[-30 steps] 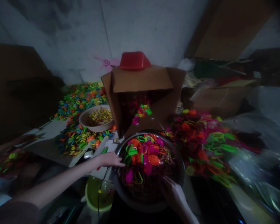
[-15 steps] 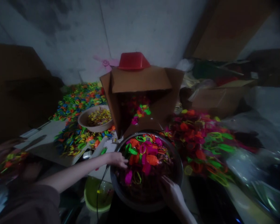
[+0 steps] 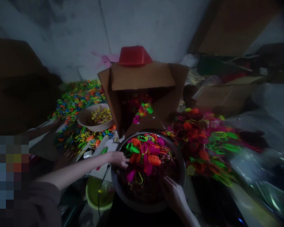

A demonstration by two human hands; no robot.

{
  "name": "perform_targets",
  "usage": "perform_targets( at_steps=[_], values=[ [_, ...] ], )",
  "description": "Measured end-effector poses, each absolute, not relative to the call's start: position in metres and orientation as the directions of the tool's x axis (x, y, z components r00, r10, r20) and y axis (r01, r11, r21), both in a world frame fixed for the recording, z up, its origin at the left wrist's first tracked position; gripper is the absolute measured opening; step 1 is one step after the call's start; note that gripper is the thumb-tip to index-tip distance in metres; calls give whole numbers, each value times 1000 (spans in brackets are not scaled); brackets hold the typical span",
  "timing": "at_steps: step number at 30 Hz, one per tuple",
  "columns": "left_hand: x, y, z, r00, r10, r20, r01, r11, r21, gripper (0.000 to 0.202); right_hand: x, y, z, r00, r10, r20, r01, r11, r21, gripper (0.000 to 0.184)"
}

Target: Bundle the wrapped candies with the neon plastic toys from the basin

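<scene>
A large metal bowl [image 3: 183, 167] sits in front of me, heaped with neon plastic pieces [image 3: 148, 154] in pink, orange and green. My left hand [image 3: 119, 158] reaches across from the left and curls over the bowl's left rim, fingertips at the pieces. At the bowl's near right rim, my right hand [image 3: 174, 193] grips with its fingers inside the edge. Dim light hides the finer detail of the fingers.
A cardboard box [image 3: 142, 78] lies open on its side behind the bowl, with a red tub [image 3: 134, 56] on top. A beige bowl [image 3: 85, 118] and loose coloured pieces [image 3: 78, 101] lie left, another pile [image 3: 203, 138] right. A yellow-green bowl [image 3: 94, 197] sits below. Another person's hand [image 3: 66, 156] is at left.
My left hand has slid further over the bowl's rim and its fingers have curled. The right hand stays on the near rim. The view has shifted slightly.
</scene>
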State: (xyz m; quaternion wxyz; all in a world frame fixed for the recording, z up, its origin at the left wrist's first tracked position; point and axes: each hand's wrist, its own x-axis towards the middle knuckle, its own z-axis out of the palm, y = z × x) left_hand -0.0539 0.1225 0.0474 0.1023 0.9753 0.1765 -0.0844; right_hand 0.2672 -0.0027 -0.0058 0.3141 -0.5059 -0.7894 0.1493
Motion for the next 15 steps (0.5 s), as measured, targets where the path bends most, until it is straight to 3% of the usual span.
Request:
perform_targets(
  at_steps=[6, 8, 10, 12, 15],
  values=[
    [-54, 111, 71, 784, 613, -103, 604, -711, 360, 7, 267, -4, -7, -295, 896, 330, 707, 438, -556, 25],
    [-49, 103, 81, 655, 754, -53, 691, -569, 446, 1, 267, -5, -8, -288, 902, 321, 709, 426, -562, 26],
    [-39, 90, 87, 454, 891, -13, 747, -372, 550, 13, 267, -5, -9, -276, 912, 302, 706, 406, -581, 28],
    [-24, 71, 86, 223, 974, -33, 728, -144, 670, 27, 267, -4, -10, -267, 924, 273, 690, 381, -615, 27],
    [6, 36, 73, 5, 977, -212, 550, 174, 817, 31, 263, -5, -5, -303, 923, 236, 639, 380, -669, 24]
  ],
)
